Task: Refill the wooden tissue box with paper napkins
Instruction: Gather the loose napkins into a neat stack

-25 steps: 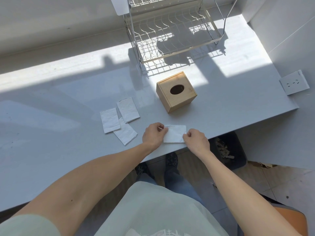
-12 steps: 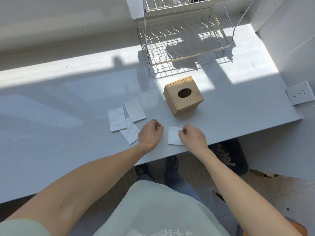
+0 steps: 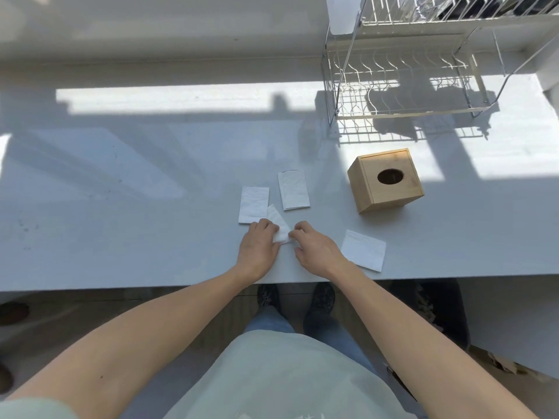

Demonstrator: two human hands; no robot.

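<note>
Head-camera view: both hands have moved left from the folded napkin (image 3: 364, 251), now lying free near the desk (image 3: 136, 207) edge. Left hand (image 3: 259, 247) and right hand (image 3: 314, 249) pinch a loose napkin (image 3: 279, 225). Two more wait; the wooden tissue box (image 3: 385, 180), lid closed, stands unfilled behind.

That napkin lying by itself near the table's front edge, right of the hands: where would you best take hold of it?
Probably by its near right corner. The lone napkin lies flat on the table, so nothing offers a grip except an edge. That corner lies close to the table's front edge, nearest the right hand. Coming from the front, fingers could slide under it and pinch.
</note>
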